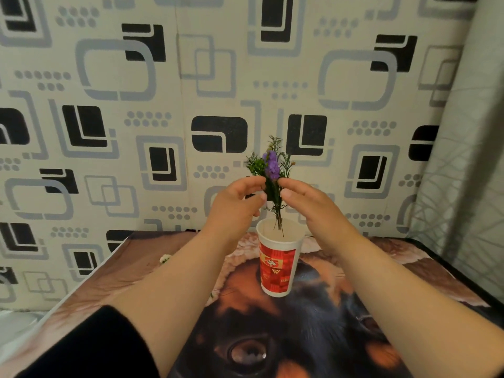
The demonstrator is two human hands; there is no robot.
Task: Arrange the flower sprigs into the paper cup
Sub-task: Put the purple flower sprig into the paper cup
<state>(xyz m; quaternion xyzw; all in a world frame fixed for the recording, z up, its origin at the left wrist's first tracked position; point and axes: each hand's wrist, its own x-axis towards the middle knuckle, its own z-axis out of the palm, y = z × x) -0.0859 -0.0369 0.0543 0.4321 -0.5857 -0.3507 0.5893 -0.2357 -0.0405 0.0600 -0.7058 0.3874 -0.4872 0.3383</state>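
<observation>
Hands up over the cup, both of them raised and meeting at a small bunch of flower sprigs [272,173]. Left hand [236,203] comes in from the left with the forearm stretched out bare, a dark sleeve [90,347] pushed back near the elbow; its fingers curl loosely, index fingertip touching the bunch at the left side, thumb tucked lower against the stems. Right hand [308,200] mirrors it from the other side, wrist bent, fingers arched, fingertip and thumb closing on the greenery from the right. So the bunch is pinched between the two hands (whether one alone carries the weight, I cannot tell).

Sprigs stand upright: one purple bloom in the middle, feathery green shoots fanning out above and to both sides. Thin stems hang below the fingers, and their tips dip just inside the mouth of the paper cup [278,257], not visibly reaching the bottom.

Cup itself stands upright on the table [409,282], white inside and along the rim, red printed pattern round the wall. Table surface carries a large printed dog's face, the eye showing near the bottom edge. Off to the left on that surface, well apart from the cup, lies a small white sprig [165,259]. Behind everything, patterned wallpaper [136,105] in grey and black squares.
</observation>
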